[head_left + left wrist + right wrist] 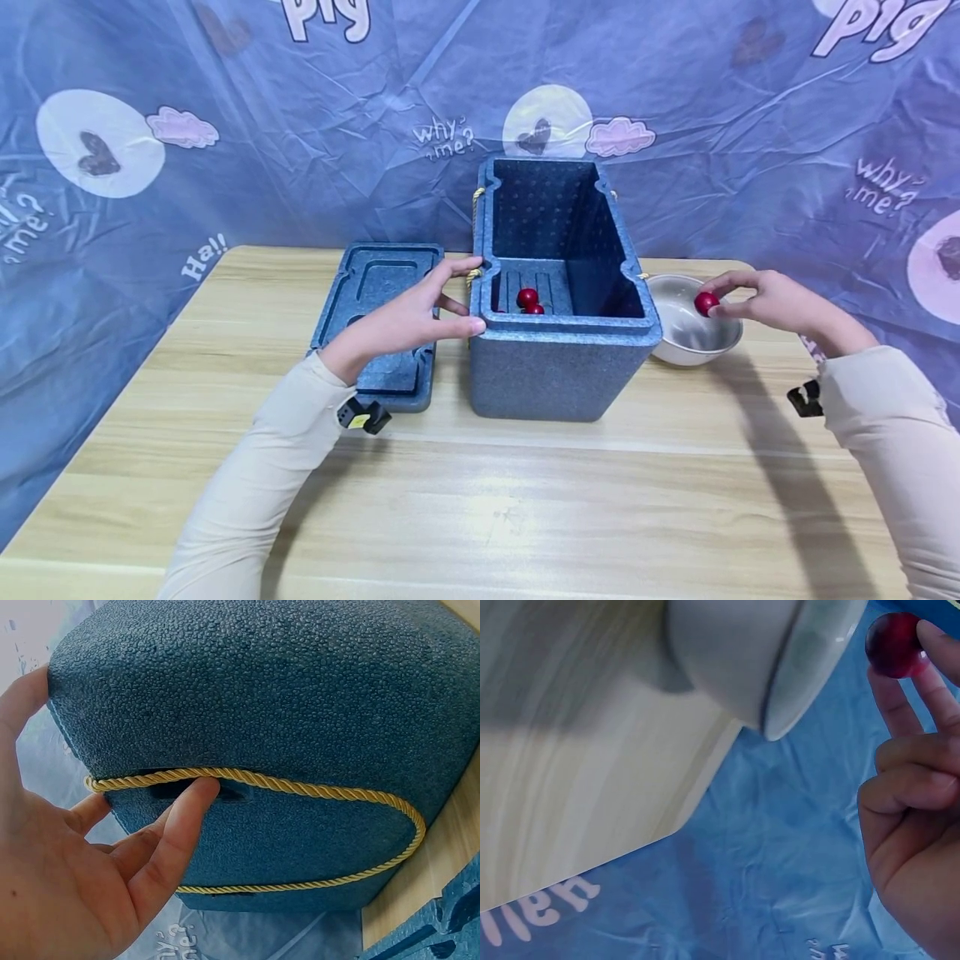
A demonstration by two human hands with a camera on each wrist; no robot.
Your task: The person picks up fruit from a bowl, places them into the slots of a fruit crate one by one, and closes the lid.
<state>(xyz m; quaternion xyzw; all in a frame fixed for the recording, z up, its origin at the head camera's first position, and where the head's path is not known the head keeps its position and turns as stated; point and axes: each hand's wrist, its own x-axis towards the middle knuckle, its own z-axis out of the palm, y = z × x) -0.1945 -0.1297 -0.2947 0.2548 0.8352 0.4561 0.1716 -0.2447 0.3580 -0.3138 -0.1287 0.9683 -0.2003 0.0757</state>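
Observation:
A glossy, round, dark-red fruit like a small plum (707, 303) is pinched between thumb and fingers of my right hand (768, 302). It is held over the metal bowl (686, 337); the right wrist view shows the fruit (894, 645) at the fingertips, with the other fingers folded. My left hand (408, 317) touches the left rim of an open blue-grey foam box (566, 375), thumb at the near corner and fingers spread along the side. In the left wrist view, one fingertip meets the yellow rope (300, 787). Red fruits (527, 297) lie inside the box, partly hidden by its front wall.
The foam box's lid (390, 375) lies on the wooden table (480, 500), left of the box and under my left forearm. A blue printed cloth (360, 125) hangs behind the table. The bowl stands close against the box's right side.

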